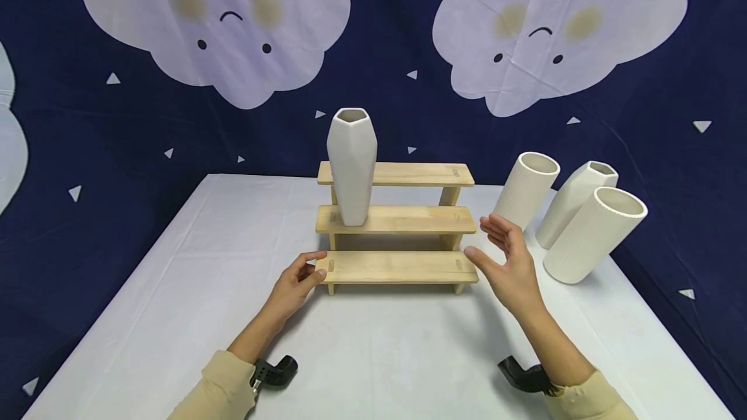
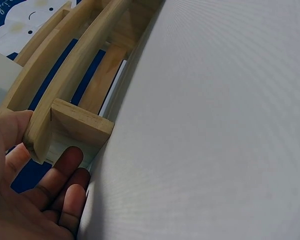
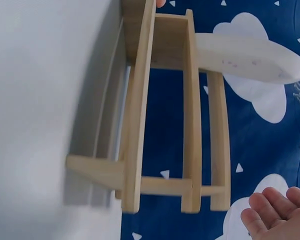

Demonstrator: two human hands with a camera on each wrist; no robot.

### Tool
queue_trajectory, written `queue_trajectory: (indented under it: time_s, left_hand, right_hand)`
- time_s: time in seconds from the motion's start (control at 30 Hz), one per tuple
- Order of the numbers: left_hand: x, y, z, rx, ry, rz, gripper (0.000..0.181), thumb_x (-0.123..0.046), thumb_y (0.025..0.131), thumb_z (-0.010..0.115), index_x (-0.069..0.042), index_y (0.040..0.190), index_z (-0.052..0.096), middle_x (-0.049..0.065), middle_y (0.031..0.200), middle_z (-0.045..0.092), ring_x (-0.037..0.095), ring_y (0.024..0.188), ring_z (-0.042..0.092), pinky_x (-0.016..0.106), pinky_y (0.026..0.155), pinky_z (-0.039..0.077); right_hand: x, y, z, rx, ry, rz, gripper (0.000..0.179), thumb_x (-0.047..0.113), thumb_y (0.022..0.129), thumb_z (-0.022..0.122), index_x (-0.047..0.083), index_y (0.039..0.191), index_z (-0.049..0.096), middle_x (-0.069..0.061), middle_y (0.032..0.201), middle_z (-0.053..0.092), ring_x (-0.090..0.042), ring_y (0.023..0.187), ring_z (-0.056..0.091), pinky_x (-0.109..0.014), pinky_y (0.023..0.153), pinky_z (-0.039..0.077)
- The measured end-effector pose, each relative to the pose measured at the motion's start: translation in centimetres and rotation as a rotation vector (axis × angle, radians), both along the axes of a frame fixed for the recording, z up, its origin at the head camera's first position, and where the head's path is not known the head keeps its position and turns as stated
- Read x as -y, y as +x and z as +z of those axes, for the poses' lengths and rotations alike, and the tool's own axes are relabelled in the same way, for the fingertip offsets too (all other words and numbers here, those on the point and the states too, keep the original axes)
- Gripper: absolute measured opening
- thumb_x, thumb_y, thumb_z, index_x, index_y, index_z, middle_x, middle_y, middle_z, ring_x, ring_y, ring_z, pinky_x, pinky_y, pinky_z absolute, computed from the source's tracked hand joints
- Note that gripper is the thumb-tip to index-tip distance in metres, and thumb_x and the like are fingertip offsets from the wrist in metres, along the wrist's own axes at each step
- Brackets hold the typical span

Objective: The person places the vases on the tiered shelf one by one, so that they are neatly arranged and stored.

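Note:
A three-tier wooden display stand (image 1: 403, 267) is set on the white table. My left hand (image 1: 294, 287) grips the left end of its lowest tier; in the left wrist view the thumb lies on the board (image 2: 70, 65) and the other fingers (image 2: 65, 167) curl beneath its end. On the middle tier, at the left, a tall white faceted vase (image 1: 353, 161) stands upright. My right hand (image 1: 513, 271) is off the stand's right end, thumb and fingers apart, holding nothing. The right wrist view shows its fingers (image 3: 267, 210) extended beside the stand (image 3: 135, 125).
To the right of the stand are two white cylindrical vases (image 1: 525, 186) (image 1: 595, 235) and another faceted vase (image 1: 574, 203). A dark blue cloth (image 1: 391, 37) printed with clouds hangs behind the white table (image 1: 373, 355). Each wrist wears a black strap device (image 1: 274, 371).

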State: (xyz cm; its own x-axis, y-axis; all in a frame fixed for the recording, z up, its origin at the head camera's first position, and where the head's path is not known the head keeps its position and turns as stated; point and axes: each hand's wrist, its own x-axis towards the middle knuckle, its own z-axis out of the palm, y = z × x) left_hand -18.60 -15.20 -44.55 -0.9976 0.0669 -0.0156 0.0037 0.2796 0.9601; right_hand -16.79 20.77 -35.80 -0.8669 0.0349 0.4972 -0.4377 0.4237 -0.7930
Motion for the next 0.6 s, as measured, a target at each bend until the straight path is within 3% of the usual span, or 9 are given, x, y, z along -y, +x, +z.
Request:
queue_trajectory:
  time_s: [0.2, 0.43, 0.6]
  left_hand:
    - [0.0, 0.0, 0.1, -0.001, -0.003, 0.0, 0.038, -0.026, 0.091, 0.062, -0.022, 0.128, 0.055, 0.01, 0.095, 0.057, 0.013, 0.08, 0.047, 0.023, 0.066, 0.038]
    - [-0.1, -0.1, 0.0, 0.0, -0.01, 0.002, 0.038, -0.025, 0.091, 0.062, -0.022, 0.128, 0.055, 0.009, 0.094, 0.057, 0.014, 0.079, 0.047, 0.023, 0.065, 0.038]
    - [0.0, -0.2, -0.2, 0.002, -0.014, 0.007, 0.037, -0.026, 0.091, 0.062, -0.022, 0.128, 0.055, 0.008, 0.093, 0.057, 0.015, 0.078, 0.047, 0.022, 0.064, 0.037]
  right_hand:
    - [-1.7, 0.6, -0.6, 0.012, 0.003, -0.059, 0.064, 0.001, 0.081, 0.071, 0.0, 0.136, 0.038, -0.015, 0.131, 0.051, 0.003, 0.118, 0.047, -0.01, 0.101, 0.033]
    - [-3.7, 1.2, -1.2, 0.003, -0.012, -0.13, 0.063, -0.002, 0.08, 0.071, -0.001, 0.134, 0.04, 0.015, 0.123, 0.052, 0.004, 0.115, 0.049, -0.01, 0.099, 0.034]
    - [-5.1, 1.5, -1.5, 0.022, -0.004, -0.184, 0.062, -0.001, 0.08, 0.071, -0.001, 0.134, 0.04, 0.014, 0.122, 0.052, 0.006, 0.113, 0.048, -0.008, 0.097, 0.034]
